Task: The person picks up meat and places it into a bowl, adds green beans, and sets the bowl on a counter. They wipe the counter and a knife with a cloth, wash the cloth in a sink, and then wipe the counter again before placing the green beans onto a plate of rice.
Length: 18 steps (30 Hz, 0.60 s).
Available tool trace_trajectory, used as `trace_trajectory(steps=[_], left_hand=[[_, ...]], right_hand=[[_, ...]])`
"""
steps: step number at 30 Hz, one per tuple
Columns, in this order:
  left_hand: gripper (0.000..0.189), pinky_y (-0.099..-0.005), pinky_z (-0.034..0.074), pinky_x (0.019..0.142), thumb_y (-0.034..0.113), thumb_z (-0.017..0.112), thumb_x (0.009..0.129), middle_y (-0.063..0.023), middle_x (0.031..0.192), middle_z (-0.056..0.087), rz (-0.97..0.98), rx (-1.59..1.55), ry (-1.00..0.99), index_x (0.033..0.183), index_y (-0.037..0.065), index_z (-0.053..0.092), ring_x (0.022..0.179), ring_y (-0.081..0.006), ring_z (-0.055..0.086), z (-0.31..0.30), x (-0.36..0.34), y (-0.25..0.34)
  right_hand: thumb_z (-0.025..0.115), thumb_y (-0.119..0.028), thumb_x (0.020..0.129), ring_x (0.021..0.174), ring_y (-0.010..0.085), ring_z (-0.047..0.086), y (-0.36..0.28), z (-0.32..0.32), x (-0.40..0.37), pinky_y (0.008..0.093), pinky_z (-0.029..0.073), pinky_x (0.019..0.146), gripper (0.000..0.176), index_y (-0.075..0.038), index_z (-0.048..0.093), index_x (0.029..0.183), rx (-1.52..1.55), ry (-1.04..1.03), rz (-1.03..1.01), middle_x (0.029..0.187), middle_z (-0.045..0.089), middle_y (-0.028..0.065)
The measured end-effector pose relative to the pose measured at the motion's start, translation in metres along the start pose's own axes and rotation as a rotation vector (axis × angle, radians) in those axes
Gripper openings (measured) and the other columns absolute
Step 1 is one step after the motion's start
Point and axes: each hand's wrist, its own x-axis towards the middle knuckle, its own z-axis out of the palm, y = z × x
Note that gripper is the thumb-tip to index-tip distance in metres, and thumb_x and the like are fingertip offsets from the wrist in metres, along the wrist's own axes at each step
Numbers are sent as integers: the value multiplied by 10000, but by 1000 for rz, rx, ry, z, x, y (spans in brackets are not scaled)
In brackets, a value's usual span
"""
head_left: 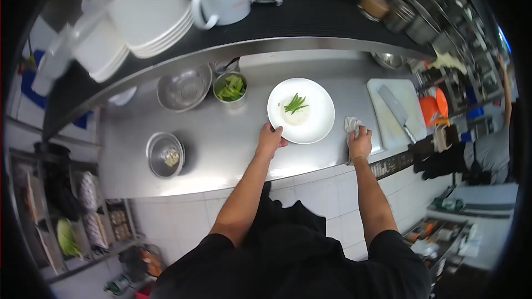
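Observation:
A white plate (pixel 318 116) bears a small heap of green stalks (pixel 295 104) at its middle. My left hand (pixel 270 139) grips the plate's near left rim, thumb on top and fingers underneath. To the right of the plate, my right hand (pixel 360 142) is closed on a crumpled pale cloth (pixel 352 125) at the counter's front edge. Beyond the plate, to the left, a metal container (pixel 233 101) holds cut green vegetable pieces (pixel 231 87).
A knife (pixel 392 105) lies on a white cutting board (pixel 370 91) at the right. Metal bowls (pixel 160 170) (pixel 184 88) stand on the steel counter (pixel 216 157) at the left. Overhead, a shelf (pixel 310 13) carries stacked dishes (pixel 149 13) and a mug (pixel 227 0). Another person (pixel 490 152) is at far right.

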Motion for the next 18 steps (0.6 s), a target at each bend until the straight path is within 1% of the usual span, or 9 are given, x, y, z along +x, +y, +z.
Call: trace_trajectory(steps=[3, 4, 7, 9, 11, 12, 13, 15, 18], left_hand=[[265, -357, 618, 631, 78, 567, 963, -140, 982, 654, 95, 33, 60, 1189, -60, 563, 739, -215, 683, 5, 13, -10], [240, -352, 621, 650, 55, 556, 958, -137, 981, 661, 138, 72, 90, 1168, -61, 570, 751, -203, 676, 5, 13, -14], [211, -382, 562, 649, 81, 575, 898, -169, 896, 708, 262, 132, 236, 1037, -58, 654, 714, -255, 694, -5, 2, -34], [239, -363, 547, 714, 91, 573, 909, -177, 906, 713, 238, 168, 278, 1077, -49, 670, 774, -226, 695, -24, -36, -24], [290, -340, 543, 790, 78, 550, 929, -169, 971, 730, 242, 104, 307, 1162, -50, 666, 867, -186, 685, -43, -80, -12], [296, -317, 541, 770, 79, 546, 951, -123, 975, 726, 242, 19, 342, 1190, -57, 656, 854, -161, 671, -51, -93, -9], [303, -294, 539, 751, 79, 542, 972, -76, 978, 722, 227, -63, 367, 1218, -64, 646, 841, -135, 656, -55, -113, -12], [297, -301, 538, 814, 69, 537, 978, -90, 1024, 728, 139, -111, 492, 1215, -68, 653, 903, -143, 662, -64, -142, -19], [293, -291, 527, 799, 76, 525, 983, -95, 1004, 729, 149, -204, 686, 1199, -74, 653, 872, -138, 659, -66, -176, -44]], right_hand=[[673, -261, 887, 1019, 466, 635, -3, 20, 43, 556, 540, 847, 398, -110, 576, 1242, -4, 30, -74, 1208, 544, 233], [663, -273, 894, 1030, 465, 633, -10, 28, 61, 555, 538, 854, 398, -111, 574, 1247, -6, 51, -40, 1219, 544, 233], [636, -311, 914, 1078, 458, 626, -44, 62, 145, 549, 534, 879, 415, -108, 570, 1271, -34, 93, 31, 1262, 542, 235], [624, -340, 927, 1128, 448, 619, -77, 95, 210, 544, 532, 903, 449, -94, 567, 1298, -91, 83, 11, 1302, 538, 235], [540, -425, 965, 1123, 475, 622, -130, 122, 267, 535, 530, 940, 522, -65, 550, 1343, -87, 61, 8, 1294, 549, 293], [505, -461, 980, 1190, 458, 604, -133, 166, 323, 525, 506, 1002, 570, -45, 556, 1367, -179, 81, -214, 1317, 568, 295], [514, -448, 975, 1191, 453, 604, -161, 177, 342, 522, 504, 1003, 557, -52, 562, 1363, -145, 62, -224, 1317, 572, 287], [531, -422, 963, 1194, 443, 604, -236, 199, 374, 515, 502, 1005, 532, -65, 575, 1355, -56, 47, -325, 1316, 578, 270], [557, -382, 946, 1197, 428, 604, -332, 234, 400, 505, 498, 1009, 498, -85, 593, 1344, 59, 10, -535, 1316, 588, 246]])
